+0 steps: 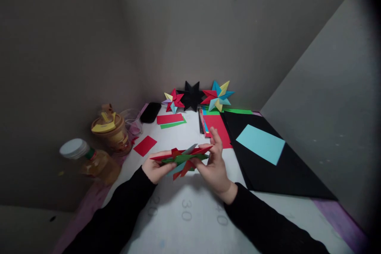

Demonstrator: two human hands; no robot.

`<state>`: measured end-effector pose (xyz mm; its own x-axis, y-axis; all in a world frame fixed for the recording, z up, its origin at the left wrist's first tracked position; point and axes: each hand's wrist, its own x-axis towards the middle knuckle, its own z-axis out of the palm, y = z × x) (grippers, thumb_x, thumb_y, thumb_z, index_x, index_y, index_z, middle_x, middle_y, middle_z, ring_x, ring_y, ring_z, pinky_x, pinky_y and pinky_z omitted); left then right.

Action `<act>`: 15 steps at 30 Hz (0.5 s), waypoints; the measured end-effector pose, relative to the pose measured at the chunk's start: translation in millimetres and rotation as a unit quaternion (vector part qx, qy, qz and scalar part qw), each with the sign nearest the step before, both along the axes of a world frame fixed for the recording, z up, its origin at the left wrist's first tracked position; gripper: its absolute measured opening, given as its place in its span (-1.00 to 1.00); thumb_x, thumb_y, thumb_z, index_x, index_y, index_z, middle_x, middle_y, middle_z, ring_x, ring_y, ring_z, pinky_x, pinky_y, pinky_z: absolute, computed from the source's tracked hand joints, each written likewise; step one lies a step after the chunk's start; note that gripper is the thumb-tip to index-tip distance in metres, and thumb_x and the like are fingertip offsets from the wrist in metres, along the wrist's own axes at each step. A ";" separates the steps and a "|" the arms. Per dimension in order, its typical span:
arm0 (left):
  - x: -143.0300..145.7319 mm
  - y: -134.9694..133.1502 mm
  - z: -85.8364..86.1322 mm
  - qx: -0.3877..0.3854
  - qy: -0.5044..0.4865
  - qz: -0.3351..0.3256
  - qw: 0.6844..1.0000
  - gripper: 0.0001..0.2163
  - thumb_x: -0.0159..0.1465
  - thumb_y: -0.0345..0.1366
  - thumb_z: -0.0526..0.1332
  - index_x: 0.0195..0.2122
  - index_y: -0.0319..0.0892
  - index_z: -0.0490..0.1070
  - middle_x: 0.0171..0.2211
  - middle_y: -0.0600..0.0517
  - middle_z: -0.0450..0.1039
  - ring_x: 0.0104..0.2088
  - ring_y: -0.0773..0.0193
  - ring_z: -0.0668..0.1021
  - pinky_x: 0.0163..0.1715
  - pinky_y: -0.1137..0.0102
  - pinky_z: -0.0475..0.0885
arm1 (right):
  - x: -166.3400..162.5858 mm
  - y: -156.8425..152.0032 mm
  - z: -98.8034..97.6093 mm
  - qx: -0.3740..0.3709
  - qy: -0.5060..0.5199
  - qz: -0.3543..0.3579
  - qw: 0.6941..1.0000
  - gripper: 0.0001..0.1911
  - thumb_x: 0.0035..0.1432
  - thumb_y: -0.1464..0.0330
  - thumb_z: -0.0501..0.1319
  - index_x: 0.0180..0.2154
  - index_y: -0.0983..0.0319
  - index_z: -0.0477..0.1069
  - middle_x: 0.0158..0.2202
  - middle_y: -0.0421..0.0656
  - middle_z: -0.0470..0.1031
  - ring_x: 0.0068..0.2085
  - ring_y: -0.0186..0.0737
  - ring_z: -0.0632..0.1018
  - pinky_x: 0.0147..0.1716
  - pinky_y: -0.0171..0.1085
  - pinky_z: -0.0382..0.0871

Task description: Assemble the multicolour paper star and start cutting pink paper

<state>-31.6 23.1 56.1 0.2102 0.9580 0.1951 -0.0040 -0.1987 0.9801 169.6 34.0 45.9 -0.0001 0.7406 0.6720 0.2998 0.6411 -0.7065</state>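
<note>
Hands: left hand and right hand pinch opposite sides of a red-green-blue origami star.
Star: held just above the white mat.
Containers: a white-capped bottle holds amber liquid; beside it stands a yellow-lidded jar, contents unclear.

Folded paper star in red, green and pale blue, left of the black sheet
It was many-pointed and seen almost edge-on, lying close to flat with its right side tipped slightly upward; long red points ran out to either side, green showed through the middle, and pale blue tips poked out above and at the lower left. The left hand pinched its left points and the right hand gripped its right side, holding it just beside the black sheet's left edge
</note>
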 end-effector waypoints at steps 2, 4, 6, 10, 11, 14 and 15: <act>3.0 -1.4 -0.7 -0.024 -0.028 0.014 0.999 -0.75 0.08 -0.31 0.35 -0.20 -0.25 0.56 -0.27 -0.09 0.62 -0.30 0.13 0.62 -0.27 0.33 0.52 | -0.5 0.5 -2.0 0.030 0.017 0.003 0.999 -0.76 0.01 0.54 0.25 -0.28 0.13 0.33 0.34 -0.20 -0.09 0.34 0.02 -0.07 0.25 0.17 -0.10; 5.1 -2.8 -0.5 -0.048 -0.053 0.014 0.997 -0.75 0.06 -0.31 0.37 -0.22 -0.24 0.57 -0.27 -0.08 0.62 -0.28 0.12 0.62 -0.26 0.34 0.52 | 0.4 1.5 -1.1 0.049 0.016 0.007 0.999 -0.78 0.02 0.55 0.24 -0.34 0.13 0.34 0.33 -0.23 -0.04 0.34 0.02 -0.04 0.25 0.18 -0.11; 6.5 -3.6 -1.2 -0.070 -0.071 0.017 0.995 -0.75 0.05 -0.31 0.38 -0.23 -0.24 0.57 -0.29 -0.06 0.63 -0.30 0.14 0.63 -0.29 0.36 0.52 | 2.0 2.6 1.0 0.042 0.001 0.006 0.999 -0.80 0.00 0.54 0.26 -0.36 0.14 0.37 0.32 -0.23 -0.02 0.34 0.05 -0.04 0.25 0.19 -0.11; 8.8 -3.5 -5.7 -0.098 -0.098 0.032 0.990 -0.68 0.03 -0.30 0.40 -0.17 -0.24 0.53 -0.32 -0.05 0.63 -0.37 0.19 0.62 -0.34 0.38 0.51 | 4.4 4.6 1.9 0.002 -0.014 0.000 1.000 -0.80 -0.01 0.50 0.29 -0.31 0.14 0.44 0.33 -0.21 -0.05 0.33 0.08 -0.05 0.24 0.16 -0.08; 9.4 -3.4 -6.7 -0.100 -0.102 0.033 0.989 -0.68 0.03 -0.29 0.40 -0.17 -0.24 0.53 -0.33 -0.05 0.63 -0.37 0.19 0.62 -0.33 0.37 0.51 | 4.6 4.8 1.2 0.003 -0.012 0.002 1.000 -0.81 0.00 0.50 0.29 -0.31 0.14 0.45 0.33 -0.21 -0.06 0.33 0.08 -0.05 0.24 0.15 -0.06; 11.4 -3.3 -7.4 -0.098 -0.104 0.031 0.989 -0.70 0.03 -0.25 0.40 -0.21 -0.25 0.55 -0.32 -0.06 0.63 -0.33 0.15 0.62 -0.29 0.34 0.51 | 4.5 5.1 -1.4 0.015 -0.010 0.011 1.000 -0.85 0.03 0.49 0.28 -0.34 0.14 0.45 0.33 -0.22 -0.07 0.32 0.08 0.01 0.23 0.14 -0.03; 12.0 -3.3 -6.9 -0.094 -0.104 0.031 0.990 -0.71 0.03 -0.25 0.40 -0.22 -0.25 0.56 -0.32 -0.06 0.62 -0.32 0.14 0.62 -0.26 0.32 0.51 | 4.4 5.1 -2.0 0.015 -0.010 0.013 1.000 -0.85 0.03 0.50 0.27 -0.34 0.14 0.44 0.32 -0.21 -0.07 0.31 0.07 0.05 0.23 0.13 -0.01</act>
<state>-19.7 19.8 49.1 0.1244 0.9912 0.0455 -0.2022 -0.0195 0.9792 174.0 39.1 43.9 -0.0320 0.7203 0.6930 0.2961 0.6690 -0.6817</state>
